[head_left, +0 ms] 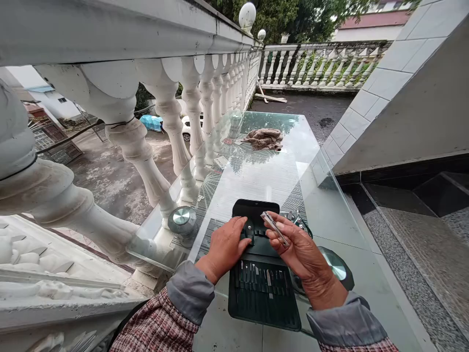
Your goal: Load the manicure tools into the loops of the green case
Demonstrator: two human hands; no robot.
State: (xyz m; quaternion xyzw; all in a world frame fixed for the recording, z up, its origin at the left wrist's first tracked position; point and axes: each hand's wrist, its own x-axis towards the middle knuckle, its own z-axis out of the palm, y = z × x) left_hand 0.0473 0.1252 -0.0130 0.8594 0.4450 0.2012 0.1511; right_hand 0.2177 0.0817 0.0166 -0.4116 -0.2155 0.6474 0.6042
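My right hand [298, 249] grips a silver nail clipper [274, 229] between thumb and fingers, raised over the upper part of a dark green manicure case [264, 315]. The case lies unfolded on the glass table, with slim metal tools [269, 278] tucked in a row in its lower panel. My left hand [225, 247] rests on the left side of the upper panel, thumb and index finger apart by its small holding loops; its other fingers are partly hidden. More metal tools [298, 220] show just beyond my right hand, partly covered by it.
The glass table [252, 171] stretches away from me, with a crumpled brown cloth [264, 139] near its far end. Round metal-topped supports [182, 217] show at the glass. A white balustrade [146, 161] runs along the left; tiled stair structure [370, 102] stands right.
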